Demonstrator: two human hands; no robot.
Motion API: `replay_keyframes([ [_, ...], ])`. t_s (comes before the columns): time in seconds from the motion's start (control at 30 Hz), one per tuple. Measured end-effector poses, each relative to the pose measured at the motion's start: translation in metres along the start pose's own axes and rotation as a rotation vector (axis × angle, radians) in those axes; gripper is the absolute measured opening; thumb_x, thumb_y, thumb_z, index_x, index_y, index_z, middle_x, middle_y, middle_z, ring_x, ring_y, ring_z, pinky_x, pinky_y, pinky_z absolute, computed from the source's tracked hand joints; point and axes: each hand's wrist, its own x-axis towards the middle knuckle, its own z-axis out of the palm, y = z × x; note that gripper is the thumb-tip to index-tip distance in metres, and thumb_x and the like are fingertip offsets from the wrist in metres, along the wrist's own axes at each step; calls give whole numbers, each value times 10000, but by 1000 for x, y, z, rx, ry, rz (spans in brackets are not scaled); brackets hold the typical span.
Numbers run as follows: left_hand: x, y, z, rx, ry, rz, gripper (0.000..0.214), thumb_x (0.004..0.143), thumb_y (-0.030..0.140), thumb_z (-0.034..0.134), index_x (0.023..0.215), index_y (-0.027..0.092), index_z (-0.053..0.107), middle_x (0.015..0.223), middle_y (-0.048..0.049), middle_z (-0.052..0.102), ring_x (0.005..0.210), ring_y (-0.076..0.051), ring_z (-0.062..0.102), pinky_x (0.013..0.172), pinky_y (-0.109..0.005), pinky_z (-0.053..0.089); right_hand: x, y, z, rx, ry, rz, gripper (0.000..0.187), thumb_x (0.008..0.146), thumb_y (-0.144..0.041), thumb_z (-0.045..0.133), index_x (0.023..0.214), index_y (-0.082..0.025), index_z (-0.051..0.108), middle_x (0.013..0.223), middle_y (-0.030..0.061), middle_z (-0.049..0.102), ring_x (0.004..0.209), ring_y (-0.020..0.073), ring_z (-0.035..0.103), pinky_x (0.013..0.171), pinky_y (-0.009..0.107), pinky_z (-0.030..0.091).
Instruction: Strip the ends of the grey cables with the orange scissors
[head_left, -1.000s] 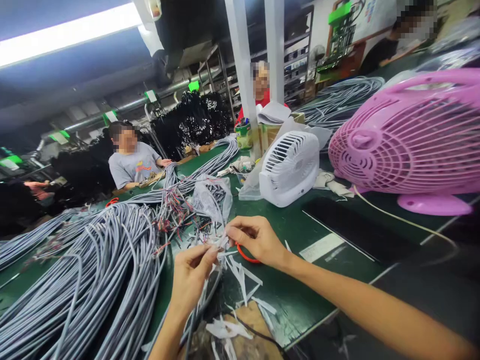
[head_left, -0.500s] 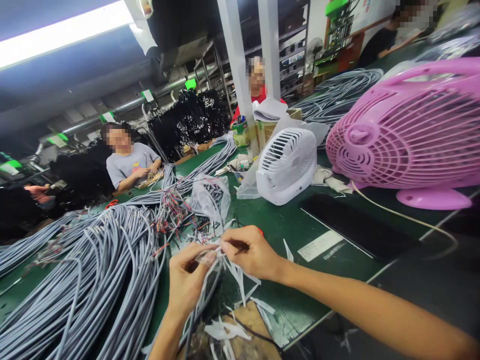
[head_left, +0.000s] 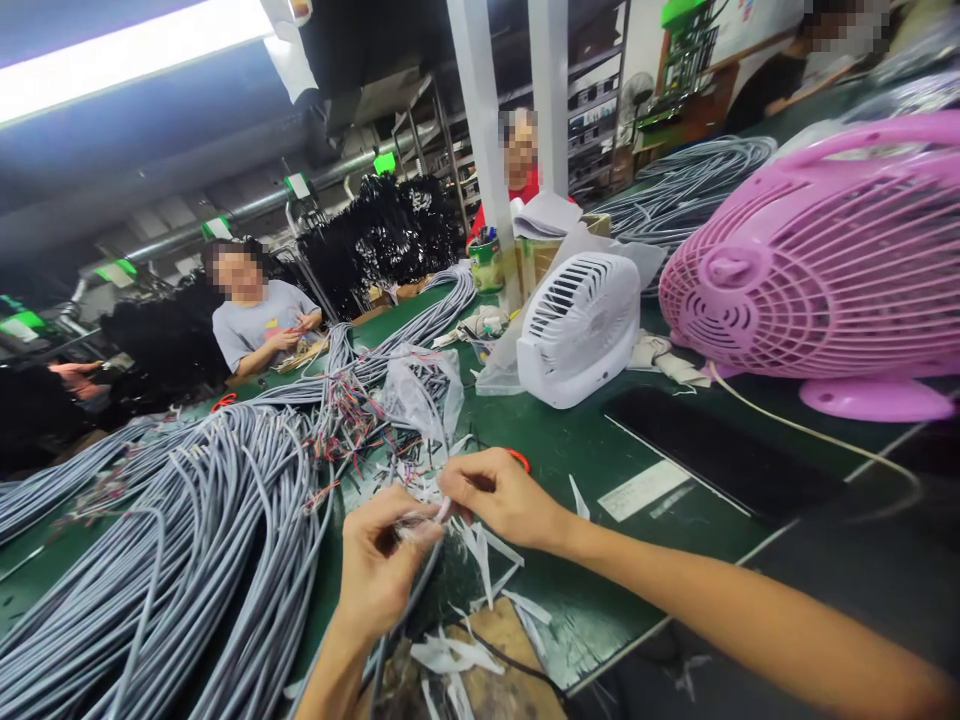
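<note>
My left hand (head_left: 379,565) is closed round the end of a grey cable (head_left: 397,615) that runs down toward me. My right hand (head_left: 499,497) pinches a thin white strip (head_left: 442,512) at that cable end, right against the left fingers. An orange-red handle (head_left: 517,457) peeks out behind the right hand. White paper-like strips (head_left: 480,560) lie scattered on the green table (head_left: 592,460) beneath both hands. A big heap of grey cables (head_left: 187,540) with coloured wire ends fills the left side.
A white fan (head_left: 577,330) and a large pink fan (head_left: 817,270) stand on the right, a cord trailing from the pink one. A clear plastic bag (head_left: 427,390) sits behind my hands. Two people sit across the table; another is at far right.
My right hand has drawn in closer to the left and the pinch has tightened on the cable end. The view has shifted slightly.
</note>
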Motion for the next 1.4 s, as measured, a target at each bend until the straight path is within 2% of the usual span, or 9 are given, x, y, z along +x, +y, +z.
replay_keyframes([
  [0.13,-1,3,3,107,91,71,101,717,199,628,652,164,696,519,18,551,481,-97,474,460,-192,358,-3,1,3,-17,-14,-23,426,857,-415,401,505,-184,341,465,-51,341,430,56,313,413,186,256],
  [0.37,0,6,1,324,70,178,163,758,143,551,687,160,697,511,17,561,452,-93,485,426,-185,361,-12,5,10,-281,107,-491,336,840,-221,404,543,-196,249,514,-58,264,461,60,248,452,222,195],
  [0.53,-6,5,2,344,-25,267,161,761,134,549,718,167,701,532,12,581,452,-95,507,432,-187,382,-6,5,6,-133,125,-259,418,886,-369,377,536,-202,219,507,-69,220,461,58,213,443,206,208],
  [0.67,-7,4,4,313,133,218,145,757,165,559,705,171,694,526,10,589,460,-108,499,448,-204,394,-6,1,10,29,1,-83,496,873,-524,359,512,-200,253,485,-59,287,459,59,268,436,197,242],
  [0.77,-5,5,6,335,251,161,159,761,180,559,661,167,682,500,15,575,447,-107,480,454,-210,392,-11,-1,13,38,-44,-113,500,878,-534,334,512,-195,298,474,-53,318,449,62,283,433,201,246],
  [0.9,-5,6,8,386,182,185,154,759,161,559,685,160,694,502,11,569,428,-99,467,419,-199,360,-10,0,11,-84,66,-245,486,868,-506,375,512,-195,263,489,-64,242,461,62,227,447,218,205],
  [1.07,-11,5,8,344,72,275,149,754,131,555,736,166,699,543,3,595,454,-101,506,441,-194,392,-2,4,10,86,33,-30,539,825,-601,389,488,-192,292,463,-71,254,433,51,231,414,204,201],
  [1.27,-10,5,6,425,295,203,143,763,153,557,710,171,688,559,7,608,483,-110,520,499,-216,427,-5,3,14,308,-168,101,600,789,-656,402,436,-171,398,383,-52,378,347,43,322,368,191,248],
  [1.4,-8,4,6,456,284,129,176,779,212,553,672,175,687,534,6,598,477,-118,517,471,-217,411,-6,0,12,280,56,51,550,777,-637,450,513,-154,462,465,-46,409,418,48,356,398,183,262],
])
